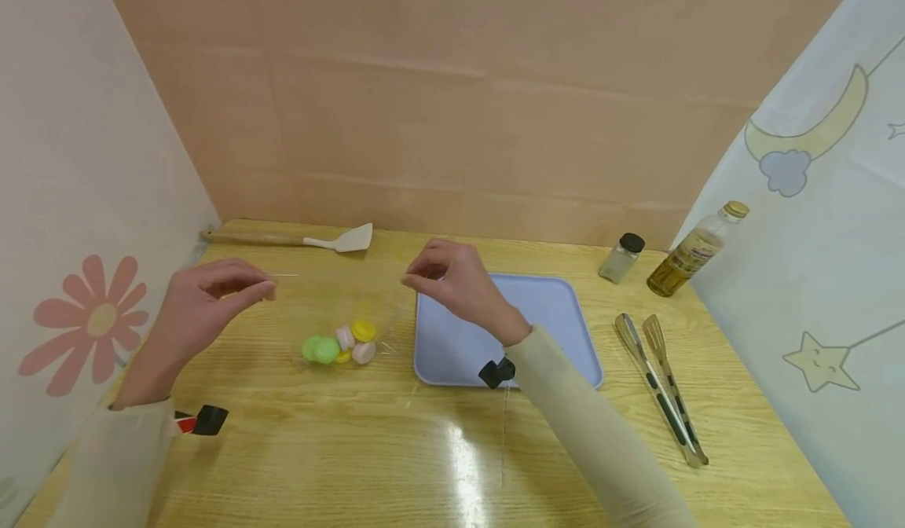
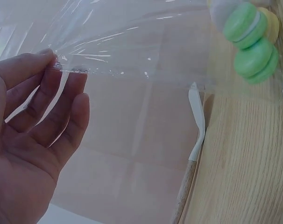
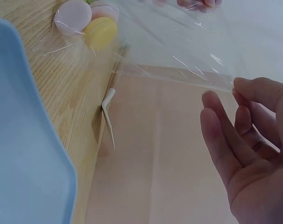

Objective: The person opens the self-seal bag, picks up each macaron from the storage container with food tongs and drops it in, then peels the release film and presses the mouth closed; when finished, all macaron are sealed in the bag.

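A clear plastic bag (image 2: 132,46) stretches between the two hands. My left hand (image 1: 212,300) pinches its upper left corner between thumb and fingertips. The upper right corner is pinched by my right hand (image 1: 459,280), in front of the blue tray (image 1: 537,308). Several macarons lie gathered at the bag's bottom: green ones (image 1: 324,349) on the left, pink ones (image 1: 364,353) and yellow ones (image 1: 364,330) on the right. In the left wrist view two green macarons (image 2: 256,58) show through the film; the right wrist view shows a yellow macaron (image 3: 101,33).
A spatula (image 1: 352,239) with a wooden handle lies along the back edge of the table. At the right are a black-lidded jar (image 1: 622,258), an oil bottle (image 1: 689,257) and metal tongs (image 1: 661,390). Printed cloth walls stand at both sides.
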`<state>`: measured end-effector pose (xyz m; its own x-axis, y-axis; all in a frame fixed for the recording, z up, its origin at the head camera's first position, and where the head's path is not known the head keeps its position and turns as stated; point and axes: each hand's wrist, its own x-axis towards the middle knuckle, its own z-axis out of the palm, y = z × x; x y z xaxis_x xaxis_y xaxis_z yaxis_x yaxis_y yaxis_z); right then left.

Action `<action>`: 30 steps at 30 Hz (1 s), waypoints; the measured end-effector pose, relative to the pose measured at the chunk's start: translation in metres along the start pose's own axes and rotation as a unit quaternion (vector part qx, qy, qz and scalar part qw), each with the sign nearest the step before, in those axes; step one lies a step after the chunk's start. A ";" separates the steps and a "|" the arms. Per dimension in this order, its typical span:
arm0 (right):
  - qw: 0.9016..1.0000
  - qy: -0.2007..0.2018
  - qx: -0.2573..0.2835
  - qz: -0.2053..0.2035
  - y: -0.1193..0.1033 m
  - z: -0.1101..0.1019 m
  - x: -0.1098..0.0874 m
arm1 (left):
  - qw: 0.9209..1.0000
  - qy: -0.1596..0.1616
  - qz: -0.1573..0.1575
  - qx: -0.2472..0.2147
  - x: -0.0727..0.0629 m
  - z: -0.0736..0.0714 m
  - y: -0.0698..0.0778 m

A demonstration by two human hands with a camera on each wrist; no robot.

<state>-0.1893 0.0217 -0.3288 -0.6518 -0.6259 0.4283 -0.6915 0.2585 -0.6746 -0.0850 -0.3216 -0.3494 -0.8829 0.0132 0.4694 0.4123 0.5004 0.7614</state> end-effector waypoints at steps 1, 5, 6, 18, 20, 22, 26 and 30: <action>1.000 -0.002 0.005 0.000 -0.001 0.000 -0.001 | 1.000 -0.002 -0.001 0.001 -0.001 0.000 0.001; 1.000 -0.012 0.023 -0.006 -0.004 0.001 -0.003 | 1.000 -0.007 -0.002 0.002 -0.005 -0.002 0.003; 1.000 -0.014 0.026 -0.010 -0.005 0.001 -0.003 | 1.000 -0.008 -0.002 0.004 -0.006 -0.003 0.004; 0.994 -0.056 0.094 0.013 -0.015 0.003 -0.008 | 0.998 -0.041 -0.046 -0.003 -0.012 -0.011 0.004; 0.993 -0.054 0.095 0.039 -0.012 0.005 -0.004 | 0.997 -0.048 -0.059 -0.010 -0.008 -0.010 -0.002; 0.991 -0.051 0.100 0.072 -0.005 0.008 0.003 | 0.996 -0.051 -0.072 -0.014 -0.002 -0.007 -0.009; 0.985 -0.042 0.102 0.132 0.015 0.015 0.017 | 0.992 -0.057 -0.105 -0.030 0.014 0.000 -0.029; 0.982 -0.037 0.075 0.172 0.033 0.023 0.031 | 0.988 -0.078 -0.131 -0.029 0.030 0.008 -0.051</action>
<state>-0.2252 -0.0061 -0.3514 -0.8102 -0.5741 0.1183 -0.3769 0.3557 -0.8552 -0.1347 -0.3397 -0.3780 -0.9831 0.0257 0.1813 0.1730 0.4548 0.8736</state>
